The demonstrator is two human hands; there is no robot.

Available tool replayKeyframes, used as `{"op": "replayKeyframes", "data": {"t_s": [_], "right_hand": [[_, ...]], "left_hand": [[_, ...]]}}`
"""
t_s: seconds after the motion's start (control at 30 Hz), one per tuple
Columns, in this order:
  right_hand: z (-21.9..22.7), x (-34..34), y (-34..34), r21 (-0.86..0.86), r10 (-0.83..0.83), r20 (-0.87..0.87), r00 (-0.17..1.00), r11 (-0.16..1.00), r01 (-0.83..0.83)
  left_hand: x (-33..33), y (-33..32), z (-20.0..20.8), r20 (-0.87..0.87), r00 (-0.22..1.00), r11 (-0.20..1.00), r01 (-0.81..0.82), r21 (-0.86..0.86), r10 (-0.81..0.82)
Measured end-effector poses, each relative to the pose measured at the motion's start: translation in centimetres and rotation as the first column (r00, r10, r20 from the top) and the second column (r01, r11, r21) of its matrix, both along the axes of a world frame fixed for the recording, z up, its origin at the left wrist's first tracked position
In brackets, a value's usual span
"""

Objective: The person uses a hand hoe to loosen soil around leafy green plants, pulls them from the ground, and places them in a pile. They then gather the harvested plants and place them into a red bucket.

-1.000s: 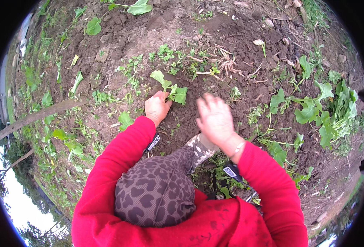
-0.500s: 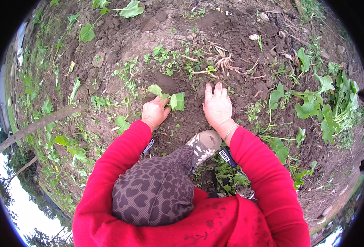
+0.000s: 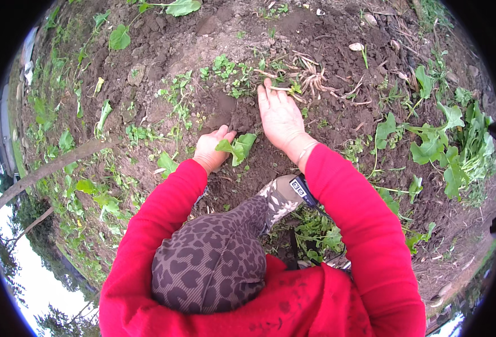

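Seedling (image 3: 239,149): at the left hand (image 3: 211,149), low over the soil (image 3: 175,42), between that hand and the right hand (image 3: 282,116).
Left fingers (image 3: 221,132): curled together on the seedling's stem end, which they hide.
Right fingers (image 3: 269,92): nearly straight and side by side, palm down, nothing seen in their hold; the tips lie just beside a clump of pale roots (image 3: 314,80), and whether they touch the soil cannot be told.
Leaf direction: toward the person's right, the larger leaf tilting up and away from the body; the stem's long axis is hidden.
Ground: loose brown soil, with small weeds (image 3: 223,67) beyond the hands and a pale stone (image 3: 356,46) farther right.
Right edge: a heap of leafy greens (image 3: 472,146) on the soil.
Left edge: a bare branch (image 3: 46,165) slanting in, with trees (image 3: 34,222) and pale sky (image 3: 32,267).
Foot: a patterned shoe (image 3: 279,199) beside a leopard-print knee (image 3: 208,264).
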State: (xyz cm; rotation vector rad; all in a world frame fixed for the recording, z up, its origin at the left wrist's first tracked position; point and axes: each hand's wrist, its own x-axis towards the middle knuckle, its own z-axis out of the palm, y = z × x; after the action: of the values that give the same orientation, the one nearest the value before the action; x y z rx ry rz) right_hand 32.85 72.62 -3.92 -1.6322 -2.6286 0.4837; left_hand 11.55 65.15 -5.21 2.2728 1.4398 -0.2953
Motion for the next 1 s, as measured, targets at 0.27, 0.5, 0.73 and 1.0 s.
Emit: {"op": "replayKeyframes", "data": {"t_s": [0.27,0.5,0.73,1.0], "right_hand": [[-1.3,-2.3,-2.4,-0.353,-0.116,-0.207,0.972,0.935,0.036],[4.1,3.6,-5.1,-0.59,0.011,-0.142,0.99,0.802,-0.093],[2.2,0.6,-7.5,-0.517,0.024,0.114,0.993,0.855,0.039],[0.5,-0.6,-6.6,-0.631,-0.303,-0.194,0.933,0.766,0.118]], "left_hand": [[0.1,0.5,-0.1,0.026,1.0,0.995,-0.014,0.095,0.012],[-0.1,0.6,-0.4,0.073,0.995,0.996,-0.072,0.044,0.068],[-0.6,0.5,-1.2,0.046,0.994,0.994,-0.1,0.039,0.098],[-0.3,1.3,1.4,0.136,0.962,0.971,-0.234,-0.049,0.238]]}}
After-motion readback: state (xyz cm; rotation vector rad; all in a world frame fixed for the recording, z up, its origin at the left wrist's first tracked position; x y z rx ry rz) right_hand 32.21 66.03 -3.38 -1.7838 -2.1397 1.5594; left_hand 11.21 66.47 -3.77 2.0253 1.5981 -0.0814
